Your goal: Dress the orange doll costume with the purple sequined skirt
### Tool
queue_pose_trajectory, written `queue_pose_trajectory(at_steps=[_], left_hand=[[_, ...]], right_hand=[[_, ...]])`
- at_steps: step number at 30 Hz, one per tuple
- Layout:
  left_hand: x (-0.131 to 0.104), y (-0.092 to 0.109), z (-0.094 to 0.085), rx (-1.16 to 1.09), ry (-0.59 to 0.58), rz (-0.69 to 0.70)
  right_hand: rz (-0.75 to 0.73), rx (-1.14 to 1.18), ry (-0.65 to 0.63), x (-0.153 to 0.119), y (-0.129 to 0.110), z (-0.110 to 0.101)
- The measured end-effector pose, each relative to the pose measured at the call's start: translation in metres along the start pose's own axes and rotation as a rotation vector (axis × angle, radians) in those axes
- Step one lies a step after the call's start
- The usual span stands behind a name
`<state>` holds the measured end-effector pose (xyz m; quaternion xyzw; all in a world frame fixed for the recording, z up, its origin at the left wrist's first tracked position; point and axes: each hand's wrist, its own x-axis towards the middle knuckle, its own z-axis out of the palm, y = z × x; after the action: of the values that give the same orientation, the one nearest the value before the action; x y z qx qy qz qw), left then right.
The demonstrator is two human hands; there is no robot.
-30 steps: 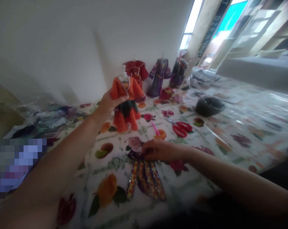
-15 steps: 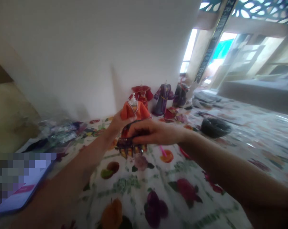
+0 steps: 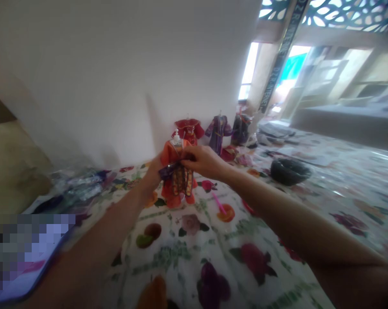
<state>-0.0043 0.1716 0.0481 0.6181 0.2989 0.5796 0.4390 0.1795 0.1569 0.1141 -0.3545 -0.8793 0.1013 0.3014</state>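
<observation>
Orange cloth dress (image 3: 172, 193) sits in the left hand (image 3: 154, 171), loosely curled; the right hand (image 3: 202, 161) pinches a shiny patterned belt (image 3: 181, 180) against it.

pale capital letters we can read as "dzr-internet" on a long dark strip (image 3: 283, 53), the strip slanting down at our upper right beside the bright window (image 3: 250, 68), the same wording repeated along it, its uppermost letters cut by the view's edge, the lettering slightly blurred to us
</observation>
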Motion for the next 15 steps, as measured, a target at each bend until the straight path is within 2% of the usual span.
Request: queue_pose_trajectory(at_steps=[8, 13, 15], left_hand=[[-0.003, 0.004, 0.003, 0.063, 0.028, -0.002], [-0.006, 0.006, 0.001, 0.060, 0.066, -0.096], [-0.007, 0.007, 0.000, 0.042, 0.036, -0.125]], right_hand=[[0.047, -0.011, 0.059, 0.000, 0.005, 0.008], [0.103, -0.004, 0.113, -0.001, 0.008, 0.013], [0.113, 0.002, 0.125, 0.000, 0.009, 0.015]])
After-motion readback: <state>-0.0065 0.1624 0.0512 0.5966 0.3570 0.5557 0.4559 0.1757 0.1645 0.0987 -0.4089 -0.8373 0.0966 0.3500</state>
